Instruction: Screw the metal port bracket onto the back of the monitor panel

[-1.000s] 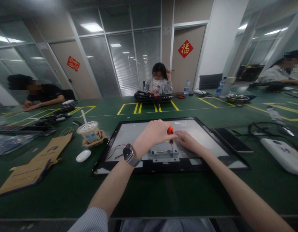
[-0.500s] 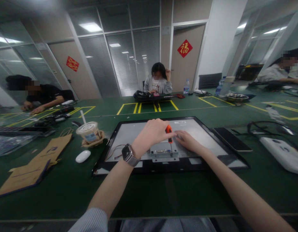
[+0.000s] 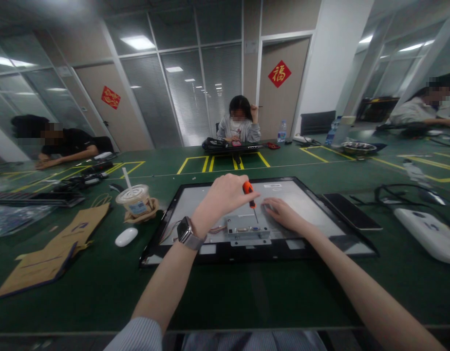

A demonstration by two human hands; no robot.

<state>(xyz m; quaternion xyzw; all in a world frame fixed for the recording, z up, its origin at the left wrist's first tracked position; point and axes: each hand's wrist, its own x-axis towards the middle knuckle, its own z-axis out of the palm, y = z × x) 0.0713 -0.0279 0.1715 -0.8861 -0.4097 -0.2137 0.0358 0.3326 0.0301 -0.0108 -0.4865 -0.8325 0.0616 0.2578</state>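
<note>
My left hand, with a watch on its wrist, is closed around an orange and black screwdriver. The screwdriver leans, its shaft pointing down to the right over a metal bracket with connector ports along its front. Whether the tip touches the bracket I cannot tell. Beneath both hands lies a flat display panel with a grey back and black frame. My right hand rests on the panel right of the screwdriver, its fingers stretched out. Thin wires run left from the bracket, partly behind my left wrist.
Left of the panel are a drink cup, a white mouse and a paper bag. A dark phone and a white device lie to the right. Across the green table sits a person.
My left hand has shifted left and slightly up with the screwdriver, which now leans more. More of the bracket shows. My right hand has stayed almost in place.
</note>
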